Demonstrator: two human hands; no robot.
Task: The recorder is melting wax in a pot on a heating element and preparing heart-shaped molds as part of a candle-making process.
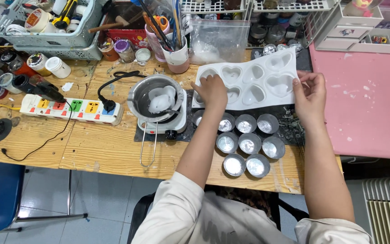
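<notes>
White silicone mould w/ heart-shaped cavities sits centre-right of frame, tilted up off the wooden bench & held at both short ends. Left hand grips its left edge, fingers curled over the rim, thumb side under — closed on the mould. Right hand pinches the right edge, fingers wrapped round the corner, also holding it.

Cavities look empty, no fill visible, though a couple on the left are partly hidden by the left hand. Just below the mould, lower centre of frame, a cluster of small round metal cups stands in rows on a dark mat; insides shiny, can't tell if anything's in them. Left of the mould, a steel pot w/ a long wire handle rests on a small white hotplate; a white lump in it looks part-melted, still mostly solid.

Progress, judging by this: melt is under way but not finished, mould & cups are laid out, nothing poured yet. Most of the job is left.

Further left: multi-colour power strip w/ black plug in, paint jars upper left, cup of brushes & scissors upper centre, clear plastic bag beside it, pink tabletop on the right.
</notes>
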